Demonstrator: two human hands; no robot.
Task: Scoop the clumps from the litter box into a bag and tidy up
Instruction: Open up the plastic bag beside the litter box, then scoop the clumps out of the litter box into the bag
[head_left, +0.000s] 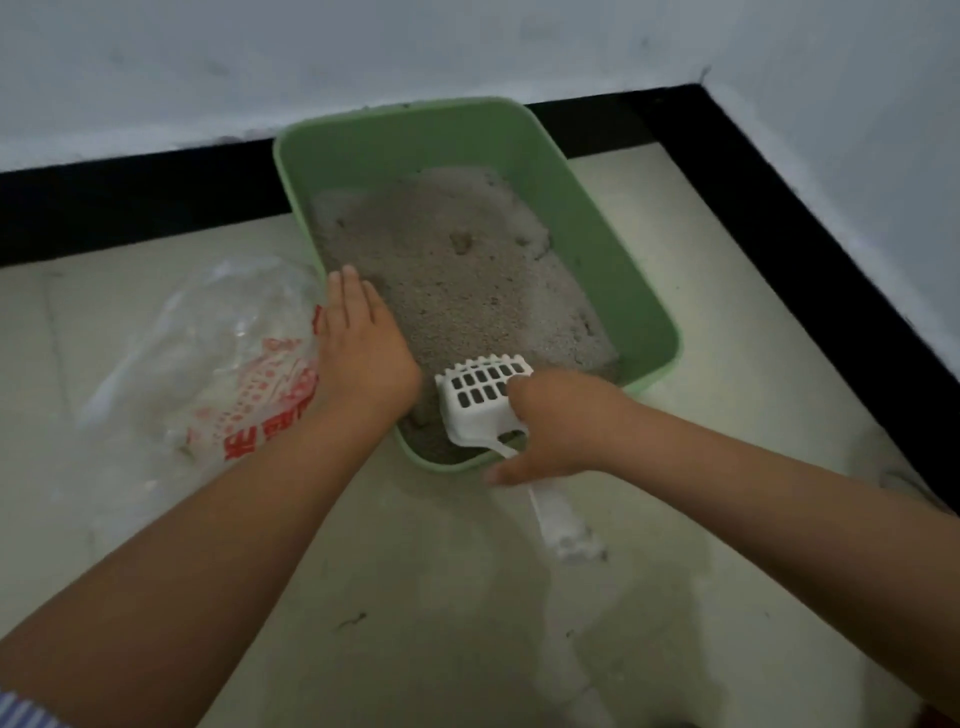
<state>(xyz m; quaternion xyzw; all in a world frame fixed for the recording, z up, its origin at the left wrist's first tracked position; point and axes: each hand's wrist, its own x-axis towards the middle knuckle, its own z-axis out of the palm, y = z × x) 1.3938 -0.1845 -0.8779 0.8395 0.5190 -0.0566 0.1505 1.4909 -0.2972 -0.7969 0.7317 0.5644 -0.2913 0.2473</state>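
Note:
A green litter box (613, 244) sits on the pale floor in the room's corner, filled with grey litter (457, 280) that has a few small clumps. My left hand (363, 348) lies flat with straight fingers over the box's left rim. My right hand (550, 426) grips the handle of a white slotted scoop (480, 395) at the box's near end, its head resting just above the litter. A clear plastic bag (218, 364) with red print lies crumpled on the floor left of the box.
White walls with a black baseboard (810, 218) close off the corner behind and to the right of the box. A smear of spilled white dust (566, 525) marks the floor below my right hand. Open tile floor lies in front.

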